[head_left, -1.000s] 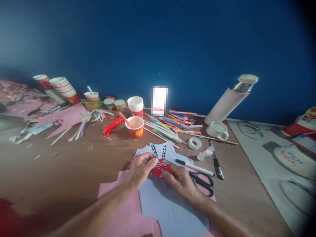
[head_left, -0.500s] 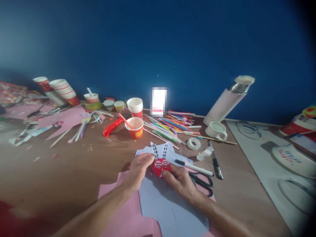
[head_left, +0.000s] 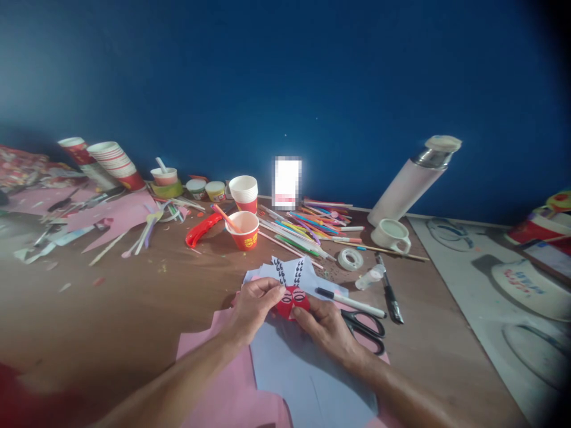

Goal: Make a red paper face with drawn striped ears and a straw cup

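Observation:
Between my hands is a red round paper cutout with drawn eyes and two white ear-like strips marked with black curls. My left hand pinches its upper left edge between thumb and fingers. My right hand grips its lower right side, the thumb lying on the front. Beneath them lie pale blue paper and pink paper. Just right of my right hand are black-handled scissors, blades hidden, and a white marker with a black cap.
Behind my hands stand a red paper cup and a red stapler-like tool. Loose straws and pens cover the back middle. At right are a tape roll, a glue bottle, a mug and a leaning thermos.
My left thumb and fingertips have shifted slightly right, covering more of the red cutout's upper left edge. My right hand keeps its hold in the same place.

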`<state>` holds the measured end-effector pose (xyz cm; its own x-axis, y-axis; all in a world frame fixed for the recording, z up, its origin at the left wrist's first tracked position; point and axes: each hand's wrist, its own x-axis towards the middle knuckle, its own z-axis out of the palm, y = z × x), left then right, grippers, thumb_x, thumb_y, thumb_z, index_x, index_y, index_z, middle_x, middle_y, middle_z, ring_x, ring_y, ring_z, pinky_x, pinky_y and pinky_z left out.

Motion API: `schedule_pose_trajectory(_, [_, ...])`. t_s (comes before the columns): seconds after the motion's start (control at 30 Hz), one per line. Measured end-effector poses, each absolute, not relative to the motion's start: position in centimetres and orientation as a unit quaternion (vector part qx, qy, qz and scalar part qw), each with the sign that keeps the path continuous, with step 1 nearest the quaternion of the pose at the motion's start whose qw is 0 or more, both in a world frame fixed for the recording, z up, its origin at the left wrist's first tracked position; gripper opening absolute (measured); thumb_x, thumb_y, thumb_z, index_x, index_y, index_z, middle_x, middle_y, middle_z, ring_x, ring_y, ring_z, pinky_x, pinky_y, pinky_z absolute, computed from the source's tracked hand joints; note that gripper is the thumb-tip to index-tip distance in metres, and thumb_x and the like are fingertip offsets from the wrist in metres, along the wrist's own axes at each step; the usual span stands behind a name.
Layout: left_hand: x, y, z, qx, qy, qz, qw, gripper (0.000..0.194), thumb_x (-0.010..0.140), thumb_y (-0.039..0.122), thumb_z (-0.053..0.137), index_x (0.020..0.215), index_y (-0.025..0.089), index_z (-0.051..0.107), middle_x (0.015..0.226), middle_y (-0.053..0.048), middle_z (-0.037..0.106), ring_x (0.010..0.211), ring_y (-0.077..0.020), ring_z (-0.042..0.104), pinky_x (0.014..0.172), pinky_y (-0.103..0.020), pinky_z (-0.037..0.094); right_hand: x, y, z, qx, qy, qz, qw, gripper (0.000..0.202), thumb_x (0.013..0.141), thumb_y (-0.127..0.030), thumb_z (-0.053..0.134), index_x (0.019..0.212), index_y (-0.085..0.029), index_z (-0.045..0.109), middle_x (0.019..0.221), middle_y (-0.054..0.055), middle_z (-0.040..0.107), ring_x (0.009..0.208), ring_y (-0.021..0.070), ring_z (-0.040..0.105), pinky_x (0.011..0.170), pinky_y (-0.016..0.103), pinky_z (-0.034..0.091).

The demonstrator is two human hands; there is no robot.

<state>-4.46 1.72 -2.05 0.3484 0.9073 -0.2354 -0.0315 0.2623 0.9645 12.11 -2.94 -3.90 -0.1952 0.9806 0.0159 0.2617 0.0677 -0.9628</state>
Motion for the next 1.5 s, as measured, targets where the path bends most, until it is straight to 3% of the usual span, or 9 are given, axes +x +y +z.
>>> schedule_pose_trajectory(0.4, [-4.2,1.8,-2.6,0.478,0.451,0.371,0.656,0.031,0.076,0.043,0.066,0.064,0.015,0.059,0.055,0.001,0.059,0.051,-0.0117,0.051,0.05,-0.021,0.036,12.1,-2.9,-3.9,-0.497,-0.621,0.463,0.392,0.032,0.091,-0.036,0.047,0.066,-0.017,0.053,0.06,-0.002,0.051,0.055,0.0104,0.043,0.051,0.022,0.032])
schedule_pose_trajectory(0.77, [-4.3,1.4,-2.1,0.471,0.421,0.377,0.677,0.035,0.086,0.04,0.055,0.061,0.016,0.054,0.055,0.002,0.052,0.052,-0.0092,0.043,0.051,-0.021,0.034,12.0,-2.9,-3.7,-0.483,-0.608,0.48,0.408,0.032,0.092,-0.038,0.045,0.073,-0.016,0.058,0.064,-0.001,0.05,0.058,0.011,0.043,0.053,0.022,0.034])
schedule_pose_trajectory(0.97, [-4.3,1.6,-2.0,0.491,0.442,0.344,0.667,0.029,0.078,0.042,0.064,0.068,0.015,0.06,0.054,0.002,0.056,0.048,-0.0084,0.044,0.047,-0.019,0.034,11.8,-2.8,-3.6,-0.465,-0.605,0.487,0.424,0.031,0.093,-0.036,0.045,0.076,-0.015,0.059,0.064,-0.001,0.048,0.058,0.0104,0.04,0.053,0.022,0.032])
schedule_pose_trajectory(1.17, [-4.2,1.6,-2.3,0.49,0.453,0.362,0.651,0.035,0.073,0.047,0.065,0.063,0.014,0.058,0.049,0.002,0.053,0.044,-0.0082,0.043,0.044,-0.019,0.033,11.9,-3.0,-3.8,-0.449,-0.587,0.517,0.433,0.037,0.092,-0.044,0.046,0.072,-0.015,0.055,0.063,-0.002,0.044,0.057,0.01,0.036,0.052,0.023,0.029])
schedule_pose_trajectory(1.4, [-4.4,1.1,-2.2,0.495,0.435,0.358,0.661,0.03,0.074,0.041,0.065,0.064,0.014,0.058,0.054,0.0,0.055,0.049,-0.0087,0.043,0.047,-0.02,0.032,12.3,-2.3,-4.0,-0.468,-0.432,0.541,0.549,0.041,0.091,-0.054,0.043,0.086,-0.017,0.059,0.069,0.002,0.054,0.063,0.013,0.045,0.058,0.024,0.036])
schedule_pose_trajectory(1.5, [-4.3,0.7,-2.1,0.504,0.43,0.337,0.669,0.028,0.075,0.04,0.063,0.066,0.014,0.059,0.053,0.001,0.054,0.047,-0.0085,0.043,0.046,-0.019,0.031,12.5,-1.9,-4.1,-0.452,-0.406,0.549,0.574,0.036,0.089,-0.051,0.049,0.081,-0.017,0.059,0.067,0.0,0.053,0.061,0.0121,0.044,0.057,0.024,0.036])
